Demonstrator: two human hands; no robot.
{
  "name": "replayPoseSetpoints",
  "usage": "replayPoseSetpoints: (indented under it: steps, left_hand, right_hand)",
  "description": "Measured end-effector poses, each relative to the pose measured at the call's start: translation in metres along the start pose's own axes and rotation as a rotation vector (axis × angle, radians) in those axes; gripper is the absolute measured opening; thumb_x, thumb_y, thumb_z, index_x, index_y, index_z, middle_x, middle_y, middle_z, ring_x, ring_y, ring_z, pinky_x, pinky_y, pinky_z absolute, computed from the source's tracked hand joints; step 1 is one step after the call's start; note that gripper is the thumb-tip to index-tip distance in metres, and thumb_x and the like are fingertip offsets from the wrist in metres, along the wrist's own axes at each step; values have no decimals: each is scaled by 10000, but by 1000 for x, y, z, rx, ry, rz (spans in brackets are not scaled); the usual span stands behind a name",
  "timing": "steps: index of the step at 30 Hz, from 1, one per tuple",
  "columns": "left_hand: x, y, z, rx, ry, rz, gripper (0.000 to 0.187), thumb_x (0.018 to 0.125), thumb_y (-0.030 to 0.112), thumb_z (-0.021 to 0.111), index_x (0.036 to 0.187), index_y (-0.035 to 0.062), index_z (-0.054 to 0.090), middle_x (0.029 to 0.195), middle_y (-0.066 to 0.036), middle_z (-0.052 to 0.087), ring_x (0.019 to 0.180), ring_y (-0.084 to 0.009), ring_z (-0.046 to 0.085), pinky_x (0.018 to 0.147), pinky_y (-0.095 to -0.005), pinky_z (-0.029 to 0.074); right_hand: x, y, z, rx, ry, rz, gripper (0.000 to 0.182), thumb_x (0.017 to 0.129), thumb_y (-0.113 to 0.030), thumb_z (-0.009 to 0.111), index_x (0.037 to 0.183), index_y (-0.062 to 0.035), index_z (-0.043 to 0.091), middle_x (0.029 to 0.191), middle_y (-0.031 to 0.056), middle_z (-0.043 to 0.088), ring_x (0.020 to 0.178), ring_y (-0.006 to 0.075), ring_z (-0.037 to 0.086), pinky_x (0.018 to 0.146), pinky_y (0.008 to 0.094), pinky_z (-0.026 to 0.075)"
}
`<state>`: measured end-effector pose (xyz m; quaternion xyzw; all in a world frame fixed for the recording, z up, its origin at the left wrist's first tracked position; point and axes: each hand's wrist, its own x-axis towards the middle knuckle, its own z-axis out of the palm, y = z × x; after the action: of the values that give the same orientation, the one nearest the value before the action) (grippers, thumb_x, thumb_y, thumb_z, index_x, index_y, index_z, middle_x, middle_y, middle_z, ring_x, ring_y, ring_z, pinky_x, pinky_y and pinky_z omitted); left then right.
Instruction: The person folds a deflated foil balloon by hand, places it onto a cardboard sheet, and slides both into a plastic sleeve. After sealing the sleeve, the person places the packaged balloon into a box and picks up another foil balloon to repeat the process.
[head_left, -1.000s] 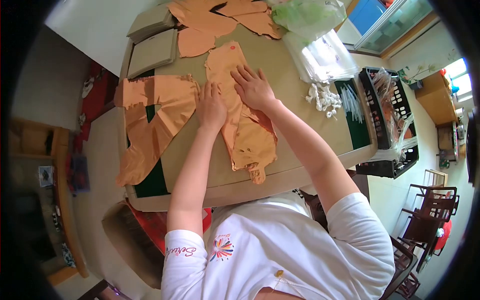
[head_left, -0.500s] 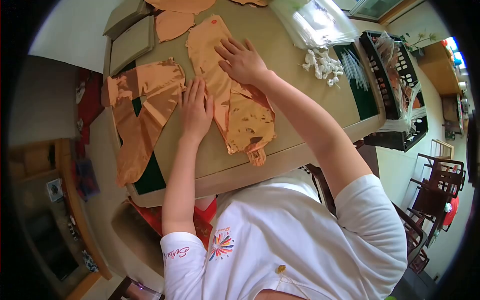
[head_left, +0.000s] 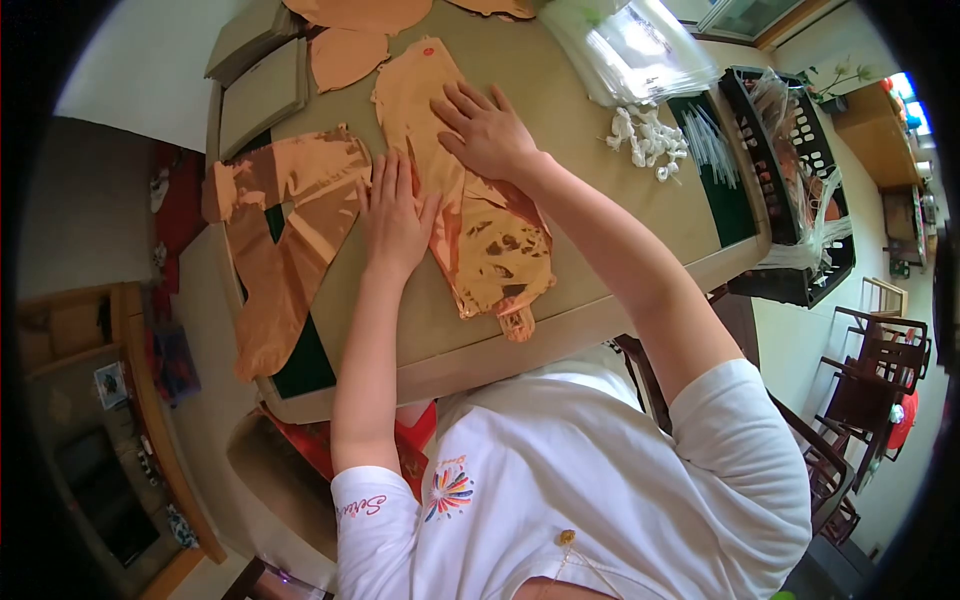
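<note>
A deflated rose-gold foil balloon [head_left: 500,245] lies flat on the table, its small tab pointing toward me. My right hand [head_left: 487,137] rests palm down on its upper part, fingers spread. At the balloon's left edge, my left hand [head_left: 397,222] lies with fingers stretched out and the thumb on the foil. To the left is another flat, creased foil balloon [head_left: 290,215], apart from my left hand. A small red round mark [head_left: 429,52] shows near the top of the balloon under my hands.
More foil pieces [head_left: 350,55] lie at the far edge beside stacked grey-brown packs [head_left: 262,95]. On the right are clear plastic bags [head_left: 640,50], a bunch of white string [head_left: 648,140], thin clear straws [head_left: 710,145] and a black crate [head_left: 785,170] holding plastic items.
My left thumb has spread away from the fingers onto the foil. The reflections on the balloon's lower part have shifted. My right hand stays flat in nearly the same place.
</note>
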<state>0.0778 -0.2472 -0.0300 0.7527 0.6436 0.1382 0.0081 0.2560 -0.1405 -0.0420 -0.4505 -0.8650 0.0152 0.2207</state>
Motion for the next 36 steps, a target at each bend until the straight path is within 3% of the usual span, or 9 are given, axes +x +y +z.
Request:
replayPoseSetpoints:
  steps: [9,15,18,24,27,32,36]
  left_hand:
    - [-14,-1,-11,12,-74,69,707,955,467,459,1485,62,226,1556,-109,204,1438,-262,180,1163,-481,74]
    - [-42,0,-35,-106,-259,147,828,869,451,602,1502,109,193,1568,-83,171,1444,-259,161,1160,-519,64]
    - [-49,4,-43,-88,-318,165,883,837,517,606,1505,124,183,1569,-65,168,1446,-243,155,1159,-534,64]
    - [-73,11,-45,-124,-316,178,903,801,451,673,1505,146,196,1568,-55,177,1445,-243,163,1157,-540,78]
    - [-88,19,-50,-150,-315,164,851,821,390,671,1498,142,219,1561,-57,203,1441,-252,180,1155,-534,92]
    - [-113,21,-50,-304,-236,166,616,877,275,624,1423,111,389,1498,-73,347,1409,-278,265,1145,-524,141]
    - [-94,20,-49,-345,-53,148,500,907,250,586,1360,72,469,1438,-99,430,1376,-276,328,1128,-522,199]
  right_hand:
    - [-1,0,0,-21,-32,5,502,973,-413,385,1399,-151,423,1475,66,377,1392,238,289,1127,507,207]
    - [-1,0,1,-8,-27,1,496,970,-409,387,1389,-148,427,1471,70,381,1393,238,286,1129,518,204]
    - [0,2,4,-13,-24,0,500,970,-410,381,1395,-149,418,1474,71,376,1398,237,277,1133,520,195]
    - [0,1,2,-20,-38,-2,500,972,-411,369,1397,-150,415,1486,73,358,1403,236,265,1140,515,184]
    - [1,0,-1,-25,-62,-2,500,972,-407,366,1400,-152,408,1490,71,352,1404,237,264,1143,512,182]
    - [1,-1,-3,-14,-73,3,501,967,-399,370,1403,-154,401,1493,69,345,1405,235,261,1142,502,182]
    - [1,-2,-6,-39,-88,4,506,970,-405,372,1411,-157,395,1493,73,348,1400,244,274,1136,505,194]
